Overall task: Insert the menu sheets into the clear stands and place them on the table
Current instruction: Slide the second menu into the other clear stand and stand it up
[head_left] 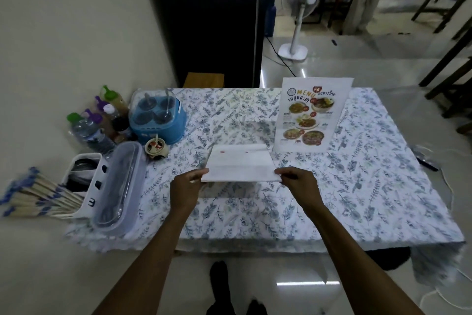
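Observation:
A clear stand (313, 113) with a printed food menu in it stands upright at the back right of the table. A second menu sheet (240, 162), seen from its white back, is held nearly flat above the table's middle. My left hand (187, 184) pinches its near left corner and my right hand (297, 182) pinches its near right corner. A faint clear stand (251, 133) seems to lie under and behind the sheet, but its outline is hard to make out.
The table wears a blue floral cloth (332, 199). At the left stand a blue condiment caddy (158, 116), sauce and water bottles (102, 120), a small pot (156, 148), a clear lidded cutlery box (117, 184) and a white holder of wrapped chopsticks (46, 194). A fan (301, 8) stands beyond.

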